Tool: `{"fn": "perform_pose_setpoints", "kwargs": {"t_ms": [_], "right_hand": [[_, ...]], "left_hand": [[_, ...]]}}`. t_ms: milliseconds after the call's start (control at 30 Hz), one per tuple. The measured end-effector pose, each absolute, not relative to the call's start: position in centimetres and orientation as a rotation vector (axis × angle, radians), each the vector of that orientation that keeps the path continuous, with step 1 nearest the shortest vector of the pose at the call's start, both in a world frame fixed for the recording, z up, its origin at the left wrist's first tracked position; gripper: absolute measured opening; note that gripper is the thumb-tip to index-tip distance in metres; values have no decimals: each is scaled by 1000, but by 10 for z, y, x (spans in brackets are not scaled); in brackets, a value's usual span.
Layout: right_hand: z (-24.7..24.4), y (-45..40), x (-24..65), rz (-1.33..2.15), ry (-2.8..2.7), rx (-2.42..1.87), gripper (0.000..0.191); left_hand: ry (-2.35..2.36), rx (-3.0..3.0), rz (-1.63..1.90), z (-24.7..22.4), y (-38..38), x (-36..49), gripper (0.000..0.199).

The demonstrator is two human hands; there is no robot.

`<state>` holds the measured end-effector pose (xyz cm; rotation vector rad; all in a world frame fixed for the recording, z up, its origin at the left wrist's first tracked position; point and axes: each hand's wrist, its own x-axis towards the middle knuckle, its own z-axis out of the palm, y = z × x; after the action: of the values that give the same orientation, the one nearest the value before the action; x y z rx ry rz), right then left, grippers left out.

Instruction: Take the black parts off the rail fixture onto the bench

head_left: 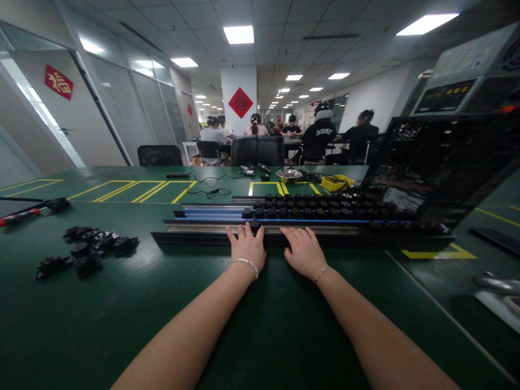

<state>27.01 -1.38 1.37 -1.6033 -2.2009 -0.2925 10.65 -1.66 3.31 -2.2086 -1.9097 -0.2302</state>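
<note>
Long metal rails with black edges lie side by side across the table. My left hand (pixel 247 249) rests on the nearest rail (pixel 195 237) with its fingers spread. Its fingertips are by a small black block (pixel 255 223) seated in the rail; whether they press on it I cannot tell. To the right, my right hand (pixel 304 250) lies on the same front rail with fingers stretched out, holding nothing visible. Rows of similar black blocks (pixel 320 211) fill the right part of the rails behind.
Loose black parts (pixel 87 249) lie in a pile at the left, near a red-handled tool (pixel 20 216). Behind the rails are a metal bowl (pixel 289 174), a yellow tray (pixel 336 182) and cables. An open computer case (pixel 439 162) stands at the right. Several people sit farther back.
</note>
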Motion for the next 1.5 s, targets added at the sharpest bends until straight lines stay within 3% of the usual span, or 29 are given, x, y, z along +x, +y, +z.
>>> {"fn": "perform_pose_setpoints", "kwargs": {"t_ms": [533,767,1500], "right_hand": [[14,-14,269,-278,-2190,-1600,50],[13,-13,270,-293,-2192,-1589,50],[13,-13,270,-273,-2193,-1586,50]], "left_hand": [[-1952,-2185,-195,41,-15,99,50],[-2003,-2148,-152,34,-9,95,64],[-2019,-2265,-38,45,-3,84,65]]}}
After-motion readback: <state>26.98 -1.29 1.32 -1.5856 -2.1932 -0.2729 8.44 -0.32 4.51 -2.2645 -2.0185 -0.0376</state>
